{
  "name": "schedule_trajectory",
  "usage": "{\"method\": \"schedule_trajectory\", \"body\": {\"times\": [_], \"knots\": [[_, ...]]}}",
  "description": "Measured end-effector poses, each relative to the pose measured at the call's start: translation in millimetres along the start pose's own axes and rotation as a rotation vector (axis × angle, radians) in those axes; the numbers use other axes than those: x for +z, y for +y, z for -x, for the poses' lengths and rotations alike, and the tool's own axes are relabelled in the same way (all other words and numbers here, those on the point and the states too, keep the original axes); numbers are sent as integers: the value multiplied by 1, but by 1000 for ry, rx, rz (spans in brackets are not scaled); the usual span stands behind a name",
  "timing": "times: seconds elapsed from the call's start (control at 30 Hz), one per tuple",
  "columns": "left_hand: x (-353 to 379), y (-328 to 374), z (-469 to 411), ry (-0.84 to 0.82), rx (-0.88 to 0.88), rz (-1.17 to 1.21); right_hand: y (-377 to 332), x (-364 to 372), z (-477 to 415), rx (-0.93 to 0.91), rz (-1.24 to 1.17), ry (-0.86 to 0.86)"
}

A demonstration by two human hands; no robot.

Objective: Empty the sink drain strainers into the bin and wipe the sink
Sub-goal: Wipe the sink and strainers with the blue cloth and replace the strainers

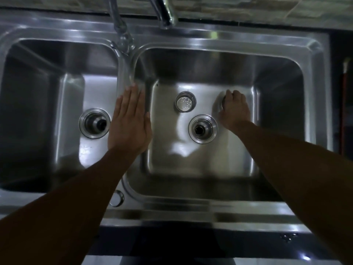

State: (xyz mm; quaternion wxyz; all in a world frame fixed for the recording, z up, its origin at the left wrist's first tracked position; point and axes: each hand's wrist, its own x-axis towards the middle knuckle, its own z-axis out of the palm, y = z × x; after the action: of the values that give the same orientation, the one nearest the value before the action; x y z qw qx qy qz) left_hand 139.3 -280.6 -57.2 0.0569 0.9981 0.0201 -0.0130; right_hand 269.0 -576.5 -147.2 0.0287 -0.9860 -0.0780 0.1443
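Note:
A steel double sink (191, 38) fills the view. My left hand (129, 121) lies flat, fingers straight, on the divider between the two basins. My right hand (235, 109) is down on the floor of the right basin, its fingers curled round a second strainer (222, 104), of which only a metal rim shows. One strainer basket (185, 101) with small holes stands loose on the right basin floor, behind the open right drain (202, 129). The left drain (95, 123) is also open, with no strainer in it.
Two taps rise at the back: a slim faucet (122, 35) over the divider and a chrome faucet (166, 14) to its right. A small round cap (116, 198) sits on the front rim. Dark countertop (340, 92) lies right of the sink.

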Motion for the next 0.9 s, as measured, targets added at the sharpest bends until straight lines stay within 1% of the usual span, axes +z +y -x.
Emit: {"method": "schedule_trajectory", "body": {"times": [0.07,0.1,0.23,0.33,0.53,0.9], "knots": [[-2,1,0,-4,-2,2,1,-3,2,-40,15,0],[-3,2,0,1,-5,8,0,-5,6,-47,-23,-17],[-5,4,0,10,-13,24,-12,-7,36,-127,-338,-46],[-5,3,1,5,-9,27,-22,-3,57,-159,-418,-82],[-2,2,1,15,-9,26,-35,17,68,-169,-352,-151],[6,-1,0,73,5,20,-43,36,67,-119,-229,-101]]}}
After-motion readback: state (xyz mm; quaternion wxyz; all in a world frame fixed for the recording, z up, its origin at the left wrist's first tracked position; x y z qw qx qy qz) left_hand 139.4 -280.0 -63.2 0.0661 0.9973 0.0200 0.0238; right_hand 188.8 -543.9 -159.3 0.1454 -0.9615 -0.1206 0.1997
